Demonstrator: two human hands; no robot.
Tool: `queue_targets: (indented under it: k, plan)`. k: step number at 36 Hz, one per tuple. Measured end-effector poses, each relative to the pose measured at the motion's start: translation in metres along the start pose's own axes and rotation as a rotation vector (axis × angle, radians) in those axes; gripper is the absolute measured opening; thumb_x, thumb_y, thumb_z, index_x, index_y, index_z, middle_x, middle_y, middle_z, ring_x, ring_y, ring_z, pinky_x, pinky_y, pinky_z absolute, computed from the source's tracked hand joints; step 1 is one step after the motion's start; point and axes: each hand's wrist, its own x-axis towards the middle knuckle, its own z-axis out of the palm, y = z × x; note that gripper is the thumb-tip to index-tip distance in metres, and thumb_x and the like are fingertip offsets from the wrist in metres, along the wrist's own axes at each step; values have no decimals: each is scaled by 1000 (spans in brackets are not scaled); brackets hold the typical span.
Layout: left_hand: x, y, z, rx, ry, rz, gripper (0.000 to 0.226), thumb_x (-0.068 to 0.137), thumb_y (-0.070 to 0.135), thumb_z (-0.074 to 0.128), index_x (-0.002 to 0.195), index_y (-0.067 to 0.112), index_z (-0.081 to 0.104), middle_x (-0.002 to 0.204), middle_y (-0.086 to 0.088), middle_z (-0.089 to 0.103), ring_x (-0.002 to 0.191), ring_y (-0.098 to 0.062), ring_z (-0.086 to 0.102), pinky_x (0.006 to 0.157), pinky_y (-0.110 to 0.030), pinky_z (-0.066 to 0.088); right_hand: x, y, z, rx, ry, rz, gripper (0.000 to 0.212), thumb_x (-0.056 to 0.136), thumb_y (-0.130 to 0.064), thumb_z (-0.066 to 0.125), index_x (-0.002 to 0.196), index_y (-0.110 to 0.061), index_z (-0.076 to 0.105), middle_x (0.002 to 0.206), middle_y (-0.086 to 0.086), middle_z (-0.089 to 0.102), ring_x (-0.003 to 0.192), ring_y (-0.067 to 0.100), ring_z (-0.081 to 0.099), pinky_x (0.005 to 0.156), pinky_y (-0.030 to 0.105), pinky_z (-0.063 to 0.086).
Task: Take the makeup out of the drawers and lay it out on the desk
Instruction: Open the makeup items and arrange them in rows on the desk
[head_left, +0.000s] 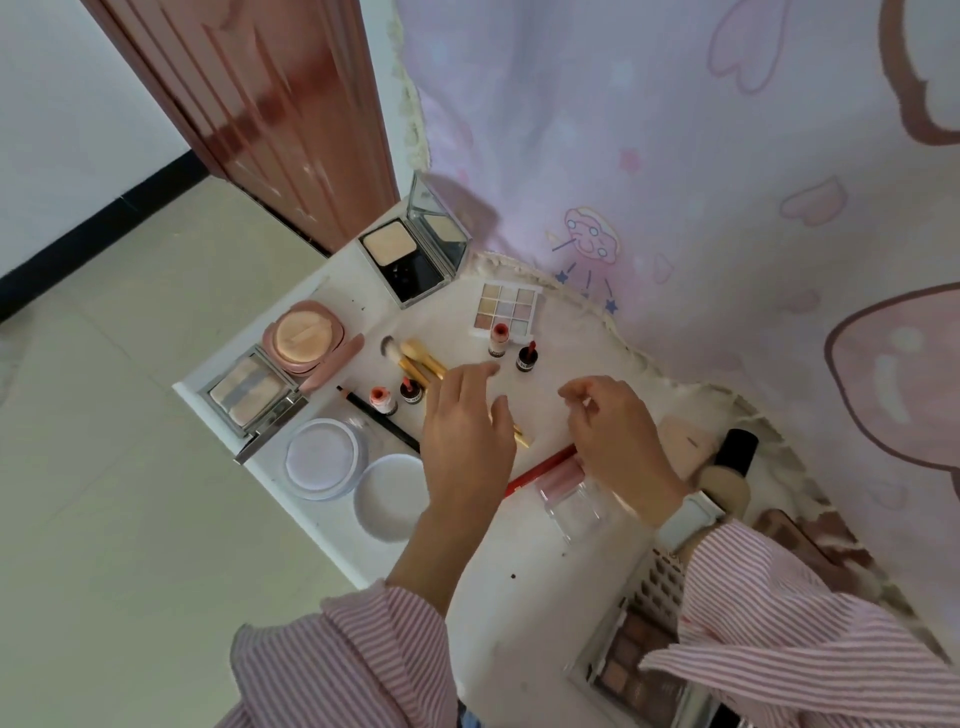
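Laying-out stage, most makeup already on the desk (519, 551). Left hand (462, 436) spread flat, fingers relaxed, hovering over gold brushes (421, 361); right hand (613, 431) loosely curled, fingertips nearly pinching, apparently holding nothing. Red pencil (540, 467) lying between and beneath both hands, lipsticks (511, 348) just beyond the fingertips. Next, probably: straightening the pencil or reaching for another piece

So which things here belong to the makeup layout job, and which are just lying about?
Job:
open compact
nine-pan palette
brushes
lipsticks
black pencil
red pencil
foundation bottle

Lying about:
patterned curtain
door
wristwatch
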Motion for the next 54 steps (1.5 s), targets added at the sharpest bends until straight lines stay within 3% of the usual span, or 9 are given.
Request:
queue_targets:
  k: [3,8,13,19,25,32,37,44,54]
  plan:
    - [-27,-7,-6,71,-53,75,25,75,3,72,98,11,68,93,-4,68,91,-25,59,77,-30,45,-8,17,-6,-156,-124,-140,24,91,-7,49,105,-15,67,110,0,61,105,21,51,92,41,41]
    - [-59,-20,-5,289,-173,160,23,65,12,81,85,15,72,81,-1,67,79,-23,59,65,-35,48,-7,30,-17,-219,-244,-225,26,90,-4,49,105,-14,67,109,4,57,101,22,48,89,43,41]
    - [-60,-20,1,398,-215,176,20,61,15,84,76,17,71,70,1,63,69,-21,55,58,-33,45,0,26,-20,-176,-322,-181,29,92,-8,48,116,-16,62,104,-7,43,99,10,39,89,18,32]
    - [-52,-14,2,420,-201,166,18,63,11,83,73,16,69,68,1,62,66,-20,54,57,-32,43,6,22,-21,-122,-354,-119,23,89,-12,56,110,-16,64,103,-5,42,101,10,43,87,12,31]
    - [-57,-22,-16,254,-128,106,13,74,8,75,82,12,66,78,-2,63,71,-24,56,62,-35,43,-8,3,-36,59,-367,-65,7,91,-25,54,91,-26,61,86,-11,55,77,4,50,67,14,36]
    - [-70,-21,-40,113,-269,59,10,92,19,52,92,14,61,84,1,63,70,-15,56,73,-30,44,-39,-21,-28,489,-394,102,13,91,-9,55,82,-3,61,49,-8,57,43,2,46,47,13,39]
    - [-78,-11,-44,67,-367,107,30,98,34,38,103,15,61,92,3,62,70,-13,57,61,-24,44,-53,-27,-15,499,-413,72,15,92,-13,54,81,-3,60,48,-8,52,47,7,42,51,19,37]
    - [-80,-14,-44,119,-404,51,40,91,51,18,79,22,43,52,12,35,43,-7,35,47,-16,23,-56,-36,-14,312,-426,-80,17,93,-18,52,77,-25,54,62,-8,51,52,2,43,54,13,36]
    - [-71,-12,-54,-61,-433,-98,42,93,47,39,55,28,32,46,9,35,43,-10,36,47,-18,25,-52,-45,-24,278,-389,-255,18,92,-15,52,80,-28,54,76,-8,60,69,13,54,68,28,45]
